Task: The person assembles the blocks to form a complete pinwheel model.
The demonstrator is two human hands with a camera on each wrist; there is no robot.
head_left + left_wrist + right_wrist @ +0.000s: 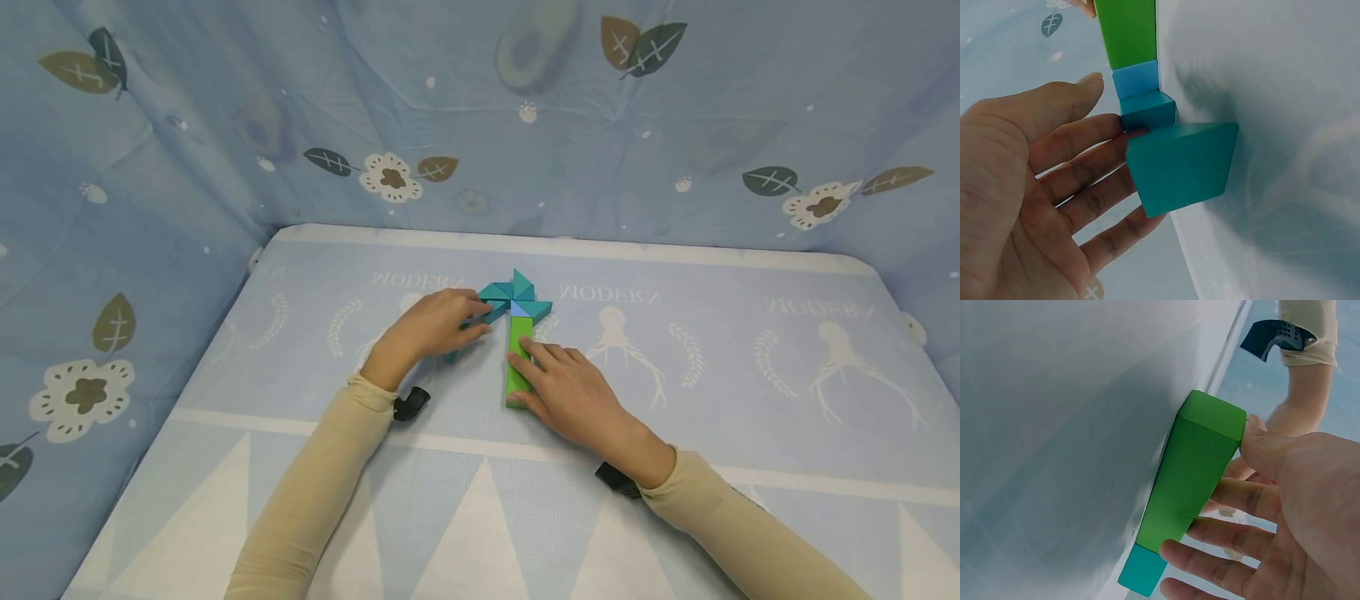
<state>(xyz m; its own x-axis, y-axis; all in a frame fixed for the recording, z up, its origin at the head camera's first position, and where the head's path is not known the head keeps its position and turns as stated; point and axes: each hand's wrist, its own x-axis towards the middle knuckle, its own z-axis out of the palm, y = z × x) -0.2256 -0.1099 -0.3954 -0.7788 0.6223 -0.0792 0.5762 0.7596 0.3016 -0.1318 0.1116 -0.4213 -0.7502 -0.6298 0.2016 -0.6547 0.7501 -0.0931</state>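
A pinwheel shape of teal triangular blocks (pixel 522 289) lies flat on the table, with a small light-blue piece (pixel 1137 79) below its centre. From there a long green bar (pixel 519 358) runs toward the person like a stem. My right hand (pixel 573 392) rests against the bar's right side, fingers fairly straight and thumb touching near its close end (pixel 1213 415). At the pinwheel's left, my left hand (pixel 438 323) reaches with loosely extended fingers beside the teal pieces. A separate teal block (pixel 1182 169) stands below that hand, covering some of its fingertips in the left wrist view.
The pale blue table mat (pixel 750 400) carries printed antlers, wreaths and white triangles. A patterned blue curtain (pixel 465 108) hangs behind the table's far edge and along its sides. Dark wrist devices (pixel 412 404) show under both forearms.
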